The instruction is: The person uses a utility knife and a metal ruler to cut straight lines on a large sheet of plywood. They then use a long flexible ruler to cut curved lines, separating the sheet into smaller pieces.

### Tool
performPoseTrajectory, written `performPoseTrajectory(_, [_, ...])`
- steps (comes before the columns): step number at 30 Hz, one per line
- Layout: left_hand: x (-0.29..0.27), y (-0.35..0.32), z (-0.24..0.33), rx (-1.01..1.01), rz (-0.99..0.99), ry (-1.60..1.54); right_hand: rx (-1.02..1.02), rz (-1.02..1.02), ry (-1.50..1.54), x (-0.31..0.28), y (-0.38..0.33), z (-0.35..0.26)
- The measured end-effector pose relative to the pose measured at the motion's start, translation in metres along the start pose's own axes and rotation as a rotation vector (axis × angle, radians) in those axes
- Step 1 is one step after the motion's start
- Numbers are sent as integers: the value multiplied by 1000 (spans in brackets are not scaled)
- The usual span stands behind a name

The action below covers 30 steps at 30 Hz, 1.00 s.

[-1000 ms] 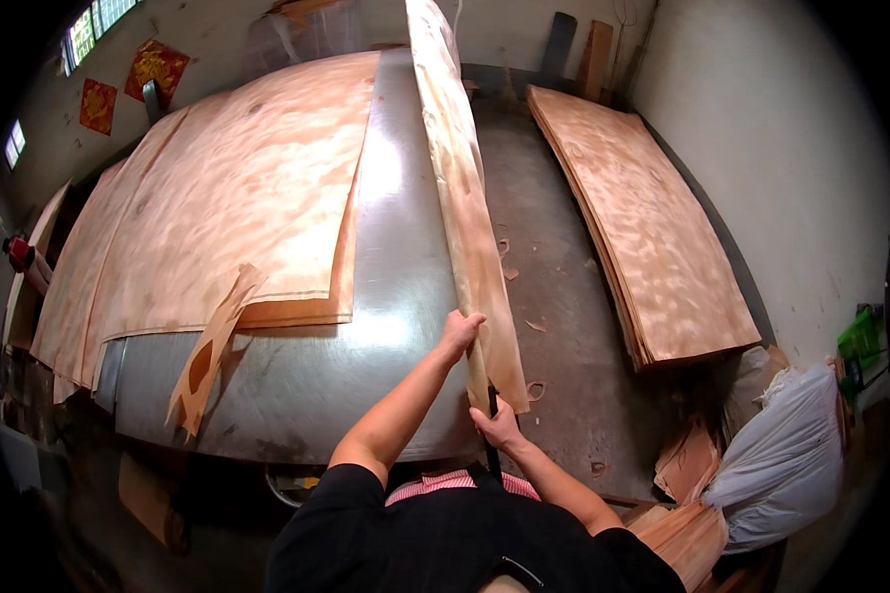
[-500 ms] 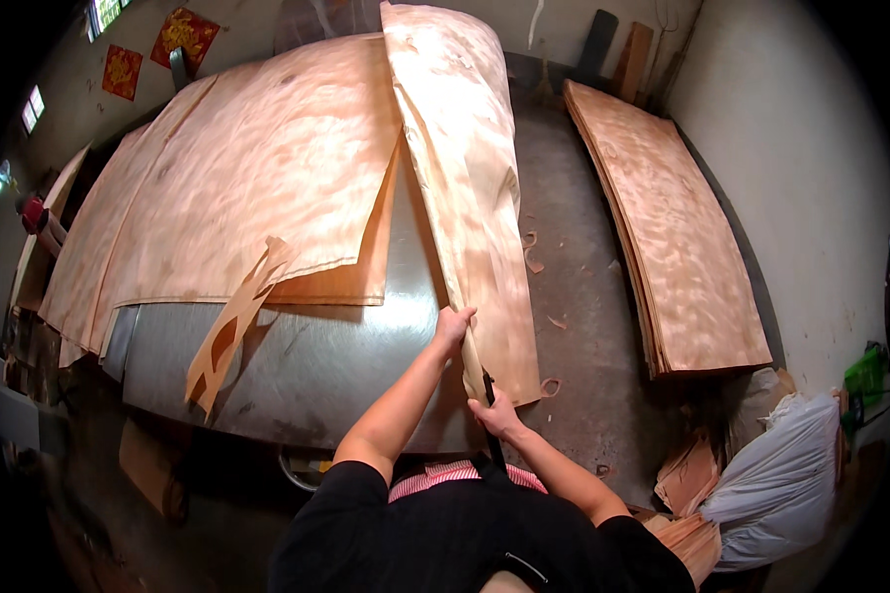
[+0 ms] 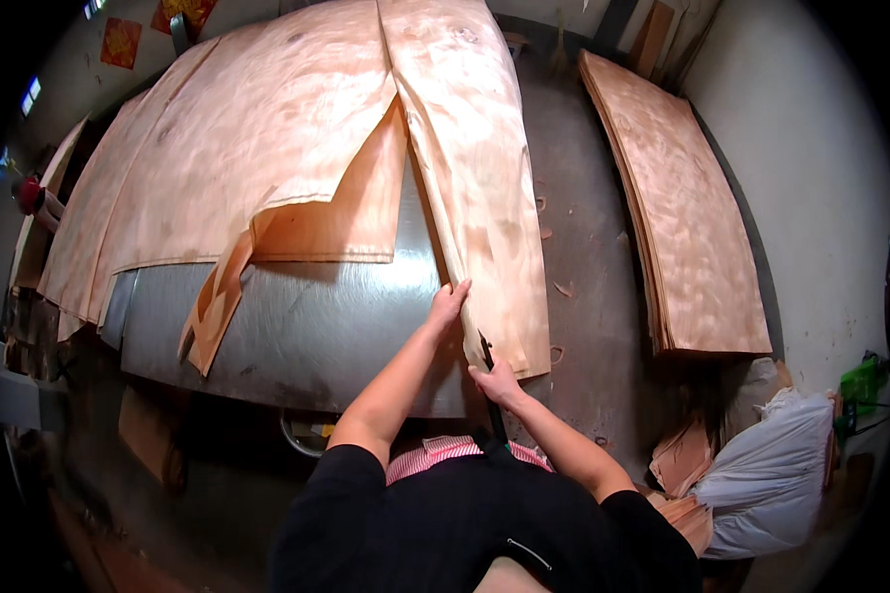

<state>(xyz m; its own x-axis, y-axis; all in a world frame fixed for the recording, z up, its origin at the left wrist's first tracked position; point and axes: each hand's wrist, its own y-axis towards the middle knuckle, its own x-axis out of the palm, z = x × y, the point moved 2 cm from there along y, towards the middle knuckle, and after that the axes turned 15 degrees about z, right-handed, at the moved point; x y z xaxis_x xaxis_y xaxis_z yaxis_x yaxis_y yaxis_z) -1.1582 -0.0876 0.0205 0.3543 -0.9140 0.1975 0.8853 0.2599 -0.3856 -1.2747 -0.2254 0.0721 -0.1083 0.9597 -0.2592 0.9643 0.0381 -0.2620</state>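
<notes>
A thin, pale wood veneer sheet [image 3: 499,227] lies lengthwise over the metal table [image 3: 316,341], its left edge creased and raised. My left hand [image 3: 449,303] is closed on that edge near the sheet's close end. Just below and to the right, my right hand [image 3: 497,383] grips a long dark tool [image 3: 486,347] with a narrow tip; its exact kind is unclear. The tip stands over the veneer's near end. To the left spreads a wide veneer sheet [image 3: 237,148], its near right corner lifted and folded back, with another layer [image 3: 341,232] beneath.
A torn veneer strip [image 3: 222,314] hangs at the left over the table. Stacked veneer [image 3: 677,208] stands at the right beside the wall. Curled scraps [image 3: 564,290] lie on the floor between. A white sack [image 3: 771,479] sits at the lower right. Another person [image 3: 36,198] is at the far left.
The view has shifted slightly. The right sheet lies flatter and wider, and the left sheet's corner is folded back further. Both hands keep their holds, with the tool's tip more exposed.
</notes>
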Motion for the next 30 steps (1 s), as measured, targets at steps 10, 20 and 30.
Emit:
performPoseTrajectory(10, [-46, -211, -36, -525, -361, -45, -192, 105, -332, 11, 8, 11])
performPoseTrajectory(20, [-53, -220, -74, -734, 71, -221, -297, -27, -594, 11, -10, 2])
performPoseTrajectory(30, [-138, -215, -98, -486, 324, -109, -365, 138, -882, -78, 9, 105])
